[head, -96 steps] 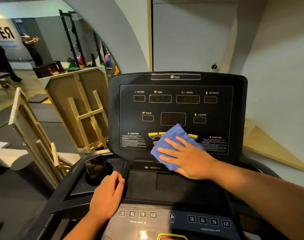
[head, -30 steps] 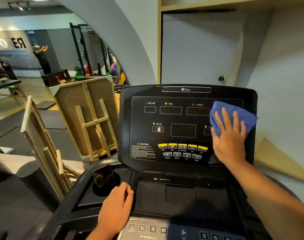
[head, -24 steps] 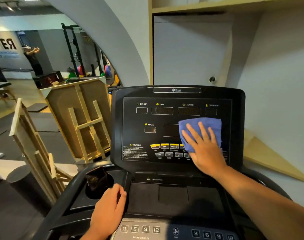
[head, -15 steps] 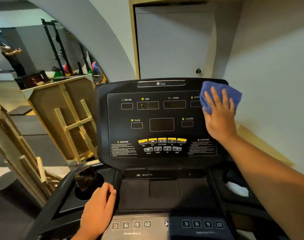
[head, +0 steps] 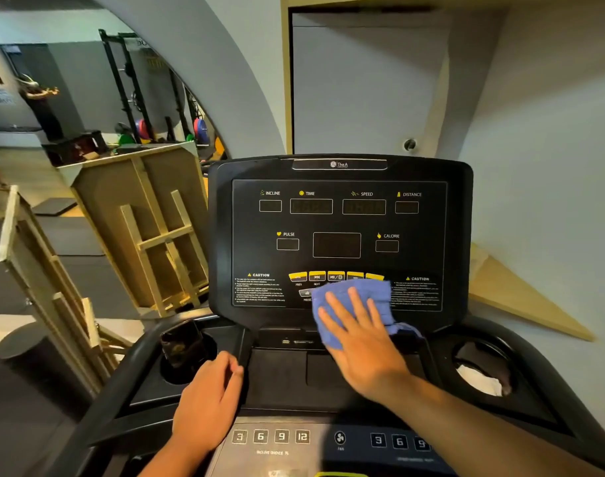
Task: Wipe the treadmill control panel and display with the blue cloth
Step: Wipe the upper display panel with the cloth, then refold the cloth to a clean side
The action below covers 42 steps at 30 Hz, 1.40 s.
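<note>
The black treadmill control panel (head: 338, 222) stands upright in front of me, its display windows dark. My right hand (head: 361, 342) presses the blue cloth (head: 373, 294) flat against the panel's lower edge, fingers straight and spread. The cloth covers some of the grey buttons and the lower part of the yellow button row (head: 335, 276). My left hand (head: 209, 404) rests on the console deck beside the left cup holder, fingers loosely curled and holding nothing.
A dark object stands in the left cup holder (head: 182, 342). The right cup holder (head: 480, 370) has something white in it. Lower keypad buttons (head: 271, 436) sit near me. Wooden frames (head: 149, 232) lean at the left. A grey wall (head: 541, 166) is close on the right.
My right hand has swept the cloth from the panel's upper right corner down to the lower middle edge. My left hand stays on the console deck.
</note>
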Tool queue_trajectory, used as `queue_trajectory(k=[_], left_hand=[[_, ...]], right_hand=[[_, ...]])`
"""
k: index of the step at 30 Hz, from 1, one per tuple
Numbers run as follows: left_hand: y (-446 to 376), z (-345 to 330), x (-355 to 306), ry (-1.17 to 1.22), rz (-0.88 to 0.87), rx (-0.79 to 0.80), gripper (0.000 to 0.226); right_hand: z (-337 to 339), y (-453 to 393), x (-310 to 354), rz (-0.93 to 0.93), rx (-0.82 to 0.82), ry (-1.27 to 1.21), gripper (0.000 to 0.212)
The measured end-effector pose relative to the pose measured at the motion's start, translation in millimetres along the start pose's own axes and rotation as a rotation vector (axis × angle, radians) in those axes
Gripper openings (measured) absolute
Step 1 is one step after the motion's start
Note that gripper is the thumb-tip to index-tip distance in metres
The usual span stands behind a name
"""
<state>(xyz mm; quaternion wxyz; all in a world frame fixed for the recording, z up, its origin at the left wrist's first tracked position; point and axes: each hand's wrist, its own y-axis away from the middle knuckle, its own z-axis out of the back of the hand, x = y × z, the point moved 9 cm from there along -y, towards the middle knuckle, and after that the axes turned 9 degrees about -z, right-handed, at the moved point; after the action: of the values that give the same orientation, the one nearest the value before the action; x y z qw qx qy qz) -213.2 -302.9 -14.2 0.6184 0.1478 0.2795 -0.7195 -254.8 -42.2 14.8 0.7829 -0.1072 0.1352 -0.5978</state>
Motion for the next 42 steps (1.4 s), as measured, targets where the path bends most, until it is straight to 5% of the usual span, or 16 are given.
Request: queue_trajectory(k=[5, 10, 16, 19, 27, 33, 38, 42], left_hand=[[0.1, -2.0, 1.6, 0.034, 0.028, 0.022, 0.019], [-4.1, 21.6, -19.0, 0.434, -0.004, -0.011, 0.010], [42.1, 40.9, -74.6, 1.180, 0.224, 0.301, 0.042], [70.3, 62.9, -99.2, 1.243, 0.149, 0.299, 0.021], [117.7, 76.6, -109.2, 1.316, 0.123, 0.411, 0.032], [141.9, 80.9, -103.8, 1.324, 0.156, 0.409, 0.029], [146.2, 100.2, -99.7, 1.247, 0.147, 0.346, 0.025], [146.9, 114.2, -106.9, 1.093, 0.050, 0.381, 0.009]], right_hand=[[15.2, -17.6, 65.4, 0.117, 0.167, -0.205, 0.056], [52.9, -4.3, 70.6, -0.392, 0.489, -1.108, 0.037], [81.3, 60.6, 81.0, -0.872, 0.591, -1.978, 0.039], [99.0, 93.8, 89.0, -0.941, 0.589, -2.060, 0.041], [130.7, 142.3, 112.2, -0.926, 0.406, -2.347, 0.039], [134.9, 158.8, 146.2, -0.863, 0.490, -2.382, 0.054], [133.7, 166.7, 148.1, -0.904, 0.398, -1.861, 0.062], [148.1, 162.2, 164.7, -0.805, 0.552, -1.746, 0.055]])
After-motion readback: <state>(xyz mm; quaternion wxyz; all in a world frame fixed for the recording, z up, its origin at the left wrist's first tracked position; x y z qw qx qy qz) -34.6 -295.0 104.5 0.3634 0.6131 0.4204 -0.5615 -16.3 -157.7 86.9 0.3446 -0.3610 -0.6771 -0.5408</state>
